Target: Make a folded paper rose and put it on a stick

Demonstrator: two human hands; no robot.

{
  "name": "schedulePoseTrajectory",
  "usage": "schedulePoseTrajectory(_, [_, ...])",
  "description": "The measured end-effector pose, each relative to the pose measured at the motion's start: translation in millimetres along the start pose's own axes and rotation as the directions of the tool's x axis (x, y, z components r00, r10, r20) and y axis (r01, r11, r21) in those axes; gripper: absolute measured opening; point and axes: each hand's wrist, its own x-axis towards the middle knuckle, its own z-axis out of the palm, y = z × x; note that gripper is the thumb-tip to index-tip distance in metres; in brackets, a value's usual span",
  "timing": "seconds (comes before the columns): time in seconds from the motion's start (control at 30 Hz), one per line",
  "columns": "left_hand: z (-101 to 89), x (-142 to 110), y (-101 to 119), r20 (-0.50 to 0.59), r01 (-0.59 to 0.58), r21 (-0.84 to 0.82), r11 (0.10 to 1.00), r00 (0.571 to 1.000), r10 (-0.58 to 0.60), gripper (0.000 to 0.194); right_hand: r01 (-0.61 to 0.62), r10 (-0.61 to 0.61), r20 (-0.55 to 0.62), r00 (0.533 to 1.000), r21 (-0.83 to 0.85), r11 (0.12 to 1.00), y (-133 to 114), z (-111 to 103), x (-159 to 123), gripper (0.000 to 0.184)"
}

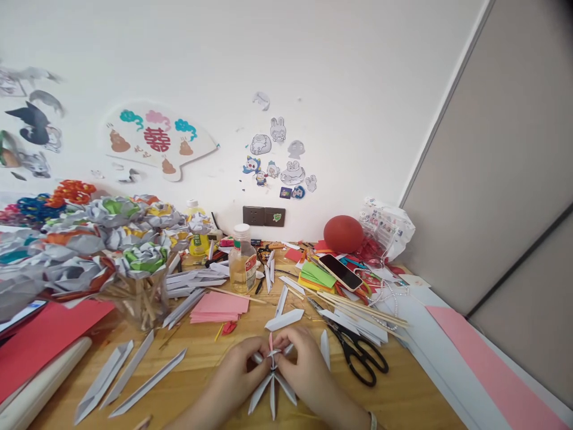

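Both of my hands meet low in the middle of the view over a paper flower (pixel 273 391) made of folded white strips. Its white petals fan out toward me, and a small pink piece (pixel 271 341) stands up at the far side. My left hand (pixel 242 367) pinches the flower's centre from the left. From the right, my right hand (pixel 302 361) pinches the same centre, thumb and fingertips together. My fingers partly cover the middle. Just beyond them lies a folded white paper strip (pixel 285 319). Black-handled scissors (pixel 358 352) rest to the right of my right hand.
Pink paper squares (pixel 219 306), a glue bottle (pixel 242 263) and wooden sticks (pixel 362 306) lie beyond my hands. A phone (pixel 340 272) sits on coloured paper near a red balloon (pixel 344 234). Left are folded strips (pixel 104 379) and crumpled-paper flowers (pixel 145 258) in a container.
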Motion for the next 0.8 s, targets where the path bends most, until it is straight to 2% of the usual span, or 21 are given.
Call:
schedulePoseTrajectory(0.07, [1.5, -1.6, -0.2, -0.025, -0.003, 0.029, 1.0, 1.0, 0.003, 0.017, -0.036, 0.036, 0.022, 0.999, -0.018, 0.999, 0.1, -0.6, 0.0, 0.02])
schedulePoseTrajectory(0.13, [3.4, -4.5, -0.1, -0.056, -0.018, 0.09, 0.996, 0.998, 0.023, 0.014, -0.009, 0.009, 0.011, 1.0, -0.039, 0.999, 0.3, 0.4, -0.3, 0.018])
schedulePoseTrajectory(0.27, [3.3, -8.8, 2.1, -0.112, -0.078, 0.222, 0.972, 0.988, 0.105, 0.012, 0.198, -0.203, -0.047, 0.978, -0.085, 0.976, -0.4, 3.0, -2.1, 0.02])
schedulePoseTrajectory(0.33, [-1.0, -7.1, 2.8, -0.064, -0.092, 0.137, 0.986, 0.993, 0.101, 0.009, 0.294, -0.302, -0.064, 0.951, -0.119, 0.949, -1.0, 2.2, -3.1, 0.02])
schedulePoseTrajectory(0.37, [-4.2, -5.1, 2.5, -0.019, -0.084, 0.028, 0.996, 0.996, 0.085, 0.005, 0.324, -0.335, -0.067, 0.94, -0.134, 0.936, -1.3, 1.2, -3.4, 0.02])
schedulePoseTrajectory(0.43, [-11.1, 0.4, 0.3, 0.06, -0.011, -0.246, 0.969, 0.998, 0.027, 0.016, 0.352, -0.366, -0.073, 0.928, -0.152, 0.924, -2.0, -1.4, -3.8, 0.02])
schedulePoseTrajectory(0.5, [-16.6, 6.0, -3.6, 0.112, 0.079, -0.404, 0.911, 0.993, -0.036, 0.028, 0.349, -0.36, -0.055, 0.931, -0.146, 0.926, -2.6, -3.1, -3.9, 0.022])
schedulePoseTrajectory(0.57, [-18.4, 9.9, -7.8, 0.135, 0.093, -0.38, 0.92, 0.99, -0.045, 0.031, 0.363, -0.369, -0.014, 0.929, -0.145, 0.921, -2.9, -3.1, -4.3, 0.023])
schedulePoseTrajectory(0.63, [-16.3, 11.4, -11.0, 0.129, 0.068, -0.291, 0.954, 0.991, -0.031, 0.039, 0.417, -0.419, 0.03, 0.907, -0.183, 0.89, -2.5, -1.5, -4.9, 0.021])
schedulePoseTrajectory(0.7, [-11.8, 11.1, -12.8, 0.106, 0.08, -0.257, 0.963, 0.993, -0.055, 0.046, 0.492, -0.496, 0.049, 0.867, -0.25, 0.834, -1.5, 0.4, -5.6, 0.018])
schedulePoseTrajectory(0.8, [-5.1, 9.3, -13.4, 0.107, 0.158, -0.27, 0.95, 0.985, -0.134, 0.051, 0.582, -0.601, 0.058, 0.797, -0.341, 0.739, -0.3, 2.0, -6.1, 0.021])
